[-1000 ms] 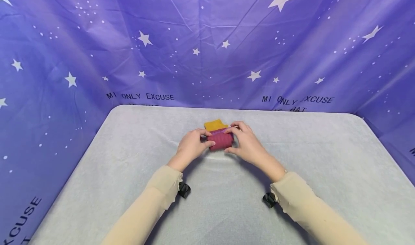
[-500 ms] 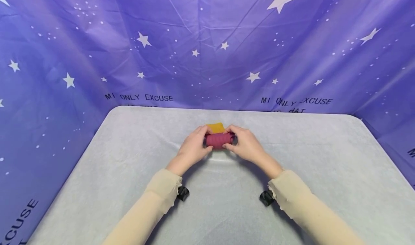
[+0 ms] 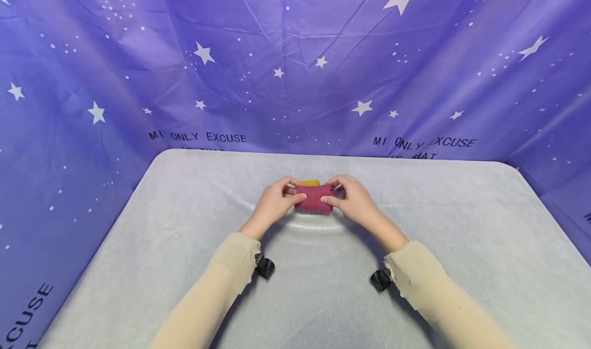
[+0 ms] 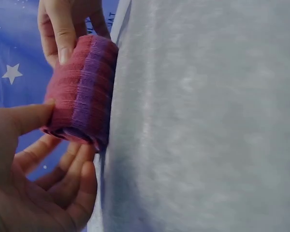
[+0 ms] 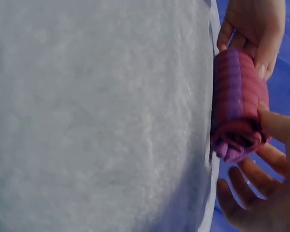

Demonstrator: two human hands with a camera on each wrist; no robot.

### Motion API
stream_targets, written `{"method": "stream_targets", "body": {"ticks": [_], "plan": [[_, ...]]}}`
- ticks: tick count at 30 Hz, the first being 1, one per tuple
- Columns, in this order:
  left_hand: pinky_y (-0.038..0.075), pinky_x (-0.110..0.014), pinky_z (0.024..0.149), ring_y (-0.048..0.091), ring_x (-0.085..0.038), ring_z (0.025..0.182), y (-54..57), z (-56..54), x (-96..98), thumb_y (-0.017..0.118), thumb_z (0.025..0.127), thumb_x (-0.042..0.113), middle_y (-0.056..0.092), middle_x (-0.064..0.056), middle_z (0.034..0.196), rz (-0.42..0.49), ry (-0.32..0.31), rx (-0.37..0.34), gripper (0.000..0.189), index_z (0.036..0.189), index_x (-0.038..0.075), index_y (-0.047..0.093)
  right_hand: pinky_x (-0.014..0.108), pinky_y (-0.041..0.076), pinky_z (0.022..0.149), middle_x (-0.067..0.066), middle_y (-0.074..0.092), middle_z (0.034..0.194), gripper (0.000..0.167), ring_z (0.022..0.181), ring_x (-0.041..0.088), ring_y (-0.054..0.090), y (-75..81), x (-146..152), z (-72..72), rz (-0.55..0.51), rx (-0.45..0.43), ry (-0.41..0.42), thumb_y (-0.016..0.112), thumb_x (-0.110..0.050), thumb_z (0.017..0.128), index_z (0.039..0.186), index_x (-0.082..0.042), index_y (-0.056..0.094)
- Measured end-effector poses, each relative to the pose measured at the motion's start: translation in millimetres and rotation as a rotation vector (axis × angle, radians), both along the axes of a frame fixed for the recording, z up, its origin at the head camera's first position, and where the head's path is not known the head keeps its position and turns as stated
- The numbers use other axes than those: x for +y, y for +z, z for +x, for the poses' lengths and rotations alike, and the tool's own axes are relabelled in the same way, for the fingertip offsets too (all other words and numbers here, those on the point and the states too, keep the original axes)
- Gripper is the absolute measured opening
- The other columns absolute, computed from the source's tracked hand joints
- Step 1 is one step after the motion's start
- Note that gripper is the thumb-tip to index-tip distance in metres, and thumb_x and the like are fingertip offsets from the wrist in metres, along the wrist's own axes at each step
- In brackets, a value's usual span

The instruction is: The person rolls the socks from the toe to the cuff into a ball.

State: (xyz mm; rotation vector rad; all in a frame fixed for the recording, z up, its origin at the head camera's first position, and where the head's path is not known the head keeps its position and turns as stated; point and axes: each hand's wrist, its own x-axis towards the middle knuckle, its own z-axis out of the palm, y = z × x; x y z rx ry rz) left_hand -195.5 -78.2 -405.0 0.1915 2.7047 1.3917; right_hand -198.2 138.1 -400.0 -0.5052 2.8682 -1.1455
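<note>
A ribbed knit roll (image 3: 314, 198), maroon with a purple band (image 4: 89, 79), sits near the middle of the far half of the counter (image 3: 309, 292), its long axis running from side to side between the two hands. The left hand (image 3: 272, 200) pinches the left end: the thumb presses on the face turned toward the person, and the fingers curl around the far side and the underside. The right hand (image 3: 353, 200) pinches the right end in a matching grip, thumb on the near face and fingers behind and below. The left wrist view shows the ribs running around the roll and the purple band running along its length; the right wrist view shows the wound layers as a spiral at the end face (image 5: 239, 137), maroon with purple at its lower edge. I cannot tell whether the roll bears on the surface or is held slightly above it. A yellow fabric piece (image 3: 309, 182) shows just behind the roll, between the fingertips of both hands; its join to the roll, if any, is hidden. The counter carries a pale grey cover with rounded far corners and a shallow crease just in front of the roll. Both forearms enter from the near side in cream sleeves (image 3: 203, 292), with a black wrist device (image 3: 265, 267) at each cuff. Beyond the far edge hangs a purple-blue curtain (image 3: 286, 31) printed with white stars, dots and black lettering.
</note>
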Motion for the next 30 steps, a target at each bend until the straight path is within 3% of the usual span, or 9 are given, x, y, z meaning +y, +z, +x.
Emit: {"method": "stream_targets", "body": {"ticks": [3, 7, 11, 16, 19, 21, 24, 30], "plan": [[0.054, -0.036, 0.082, 0.07, -0.024, 0.095, 3.5, -4.3, 2.6, 0.073, 0.089, 0.028, 0.075, -0.009, 0.106, -0.046, 0.026, -0.017, 0.025, 0.109, 0.015, 0.066, 0.052, 0.048, 0.102, 0.018, 0.061, 0.122, 0.041, 0.114, 0.035, 0.06, 3.7, -4.2, 1.0, 0.055, 0.093, 0.003, 0.076, -0.022, 0.088, 0.123, -0.006, 0.062], [0.05, -0.033, 0.073, 0.066, -0.024, 0.086, 6.9, -8.8, 7.3, 0.071, 0.09, 0.03, 0.075, -0.009, 0.101, -0.092, 0.063, -0.036, 0.024, 0.107, 0.014, 0.066, 0.052, 0.048, 0.103, 0.016, 0.061, 0.125, 0.046, 0.116, 0.035, 0.059, 7.5, -9.8, 1.2, 0.14, 0.134, 0.044, 0.08, -0.027, 0.083, 0.122, -0.008, 0.063], [0.051, -0.041, 0.088, 0.066, -0.026, 0.101, 6.9, -7.2, 12.3, 0.072, 0.091, 0.028, 0.068, -0.008, 0.118, -0.156, 0.065, 0.069, 0.029, 0.116, 0.017, 0.066, 0.051, 0.05, 0.098, 0.015, 0.066, 0.119, 0.049, 0.108, 0.033, 0.062, 6.3, -10.1, -2.7, 0.192, 0.117, 0.047, 0.082, -0.028, 0.081, 0.121, -0.006, 0.065], [0.038, -0.053, 0.105, 0.057, -0.024, 0.123, 15.5, 0.4, 13.1, 0.078, 0.086, 0.023, 0.06, 0.001, 0.132, -0.428, -0.021, 0.245, 0.034, 0.118, 0.025, 0.067, 0.051, 0.05, 0.095, 0.018, 0.068, 0.117, 0.043, 0.107, 0.034, 0.063, 10.1, -11.7, -16.4, 0.207, 0.07, 0.046, 0.079, -0.029, 0.084, 0.12, -0.006, 0.069], [0.034, -0.055, 0.11, 0.056, -0.023, 0.127, 20.3, 0.7, 12.9, 0.08, 0.084, 0.025, 0.061, 0.006, 0.135, -0.609, -0.07, 0.287, 0.043, 0.124, 0.027, 0.065, 0.051, 0.049, 0.097, 0.019, 0.067, 0.12, 0.043, 0.109, 0.035, 0.063, 13.2, -11.9, -23.9, 0.186, 0.021, 0.046, 0.078, -0.03, 0.086, 0.121, -0.007, 0.069], [0.035, -0.053, 0.111, 0.057, -0.022, 0.128, 19.9, -1.9, 12.5, 0.08, 0.084, 0.027, 0.061, 0.007, 0.137, -0.662, -0.078, 0.293, 0.048, 0.129, 0.028, 0.063, 0.052, 0.048, 0.099, 0.021, 0.066, 0.121, 0.043, 0.111, 0.037, 0.062, 12.1, -10.4, -27.0, 0.151, -0.007, 0.058, 0.075, -0.029, 0.088, 0.124, -0.005, 0.068], [0.041, -0.05, 0.108, 0.06, -0.022, 0.126, 15.6, -8.1, 10.1, 0.081, 0.083, 0.03, 0.063, 0.006, 0.137, -0.656, -0.074, 0.272, 0.05, 0.13, 0.029, 0.063, 0.054, 0.047, 0.101, 0.024, 0.061, 0.127, 0.049, 0.115, 0.039, 0.06, 6.9, -6.7, -28.9, 0.082, -0.036, 0.087, 0.074, -0.027, 0.09, 0.131, -0.003, 0.062], [0.049, -0.046, 0.103, 0.062, -0.029, 0.123, 6.6, -17.5, 2.0, 0.083, 0.08, 0.027, 0.066, 0.0, 0.135, -0.436, -0.024, 0.145, 0.048, 0.125, 0.033, 0.067, 0.058, 0.043, 0.108, 0.024, 0.057, 0.136, 0.068, 0.124, 0.041, 0.055, -4.8, -0.9, -26.3, 0.044, 0.0, 0.138, 0.082, -0.02, 0.081, 0.14, -0.004, 0.052]]}}
